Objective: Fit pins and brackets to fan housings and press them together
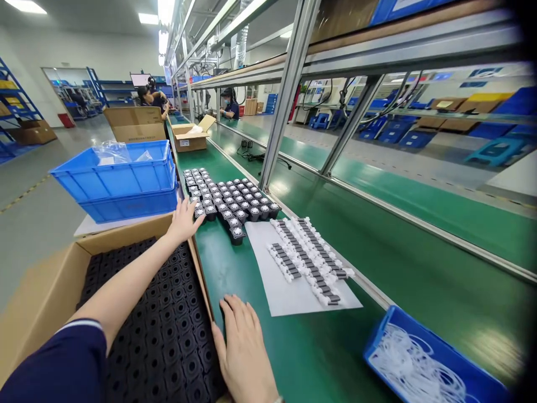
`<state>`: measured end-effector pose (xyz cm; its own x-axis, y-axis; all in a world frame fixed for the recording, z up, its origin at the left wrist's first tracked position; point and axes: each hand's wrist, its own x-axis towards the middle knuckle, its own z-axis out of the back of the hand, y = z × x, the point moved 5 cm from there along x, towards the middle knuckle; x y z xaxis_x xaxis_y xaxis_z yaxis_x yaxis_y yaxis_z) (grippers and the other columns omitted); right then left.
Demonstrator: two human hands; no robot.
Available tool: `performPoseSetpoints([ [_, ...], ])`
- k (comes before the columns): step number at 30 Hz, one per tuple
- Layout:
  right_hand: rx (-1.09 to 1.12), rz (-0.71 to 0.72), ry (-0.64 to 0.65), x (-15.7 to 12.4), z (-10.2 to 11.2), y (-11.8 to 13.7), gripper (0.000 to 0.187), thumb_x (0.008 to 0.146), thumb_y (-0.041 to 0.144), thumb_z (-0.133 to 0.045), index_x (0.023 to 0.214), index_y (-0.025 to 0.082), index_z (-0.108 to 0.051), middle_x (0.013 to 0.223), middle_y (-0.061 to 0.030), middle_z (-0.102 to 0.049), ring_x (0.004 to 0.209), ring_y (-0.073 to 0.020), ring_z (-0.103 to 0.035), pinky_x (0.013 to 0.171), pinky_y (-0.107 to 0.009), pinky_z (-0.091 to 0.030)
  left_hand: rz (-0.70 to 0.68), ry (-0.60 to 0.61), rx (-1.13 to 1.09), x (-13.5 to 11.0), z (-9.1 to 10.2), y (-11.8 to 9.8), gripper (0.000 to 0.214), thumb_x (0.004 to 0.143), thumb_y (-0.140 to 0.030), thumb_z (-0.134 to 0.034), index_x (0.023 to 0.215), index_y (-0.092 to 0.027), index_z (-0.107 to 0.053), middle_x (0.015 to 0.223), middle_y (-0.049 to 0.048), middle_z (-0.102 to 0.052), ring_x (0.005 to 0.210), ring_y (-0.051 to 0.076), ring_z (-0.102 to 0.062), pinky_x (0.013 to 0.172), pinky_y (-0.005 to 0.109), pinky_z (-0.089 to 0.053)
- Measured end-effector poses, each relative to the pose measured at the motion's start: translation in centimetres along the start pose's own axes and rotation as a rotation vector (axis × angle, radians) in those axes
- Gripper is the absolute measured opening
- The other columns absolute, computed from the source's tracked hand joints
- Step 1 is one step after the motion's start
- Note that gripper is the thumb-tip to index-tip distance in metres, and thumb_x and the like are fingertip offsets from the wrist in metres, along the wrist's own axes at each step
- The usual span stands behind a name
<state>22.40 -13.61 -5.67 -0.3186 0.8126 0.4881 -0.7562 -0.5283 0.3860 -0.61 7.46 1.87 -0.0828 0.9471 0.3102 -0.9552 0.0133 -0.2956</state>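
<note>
Green conveyor bench (pixel 293 347): left hand (pixel 183 222) reaches out, fingers spread and holding nothing, touching the near edge of the black cylindrical parts cluster (pixel 229 198). Right hand (pixel 245 350) lies flat, empty, beside the carton of black parts (pixel 168 336). Pick step, probably; next calls for closing on one part.

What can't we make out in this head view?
- Left hand: fingertips reach the black parts; contact or grip is too small to tell.
- Right hand: wrist cut off by the bottom edge.
- Cardboard box: the arm hides part of the tray inside.
- Blue bin: cut off at the bottom edge, its white contents blurred.
- Small parts on the grey sheet: too small to identify.
</note>
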Motion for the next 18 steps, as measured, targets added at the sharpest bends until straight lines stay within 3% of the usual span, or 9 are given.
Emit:
performPoseSetpoints([
  [4, 0.024, -0.004, -0.031, -0.1, -0.1, -0.3, 0.039, 0.096, 0.040, -0.050, 0.131, 0.023, -0.055, 0.135, -0.0044, -0.062, 0.127, -0.0268, -0.057, 0.108, -0.049, -0.046, 0.075, 0.062, 0.019, 6.1, -1.9, -0.3, 0.065, 0.095, -0.058, -0.038, 0.152, -0.027, -0.035, 0.166, 0.0097, -0.015, 0.152, 0.042, -0.004, 0.110, 0.074, -0.023],
  [9, 0.048, 0.005, -0.061, 0.1, 0.0, -0.5, 0.038, 0.095, 0.042, -0.051, 0.128, 0.024, -0.056, 0.132, -0.0038, -0.065, 0.122, -0.0278, -0.060, 0.103, -0.049, -0.049, 0.152, 0.129, 0.041, 11.0, -3.7, -0.3, 0.067, 0.094, -0.062, -0.032, 0.153, -0.028, -0.034, 0.167, 0.0071, -0.013, 0.151, 0.044, -0.002, 0.107, 0.079, -0.021],
  [13, 0.064, -0.003, -0.037, 0.2, 0.0, -0.5, 0.039, 0.093, 0.042, -0.054, 0.129, 0.026, -0.056, 0.130, -0.0027, -0.066, 0.123, -0.0279, -0.060, 0.103, -0.049, -0.049, 0.180, 0.182, 0.061, 12.5, -5.0, 0.2, 0.064, 0.093, -0.061, -0.032, 0.149, -0.031, -0.040, 0.166, 0.0048, -0.020, 0.150, 0.045, -0.007, 0.108, 0.079, -0.020],
  [18, 0.079, -0.035, -0.029, 0.3, 0.1, -0.7, 0.040, 0.091, 0.043, -0.058, 0.128, 0.028, -0.057, 0.132, 0.0002, -0.064, 0.124, -0.0280, -0.059, 0.104, -0.050, -0.050, 0.152, 0.172, 0.072, 12.5, -5.8, 0.5, 0.052, 0.097, -0.050, -0.035, 0.144, -0.032, -0.046, 0.163, 0.0048, -0.027, 0.151, 0.040, -0.013, 0.112, 0.073, -0.020],
])
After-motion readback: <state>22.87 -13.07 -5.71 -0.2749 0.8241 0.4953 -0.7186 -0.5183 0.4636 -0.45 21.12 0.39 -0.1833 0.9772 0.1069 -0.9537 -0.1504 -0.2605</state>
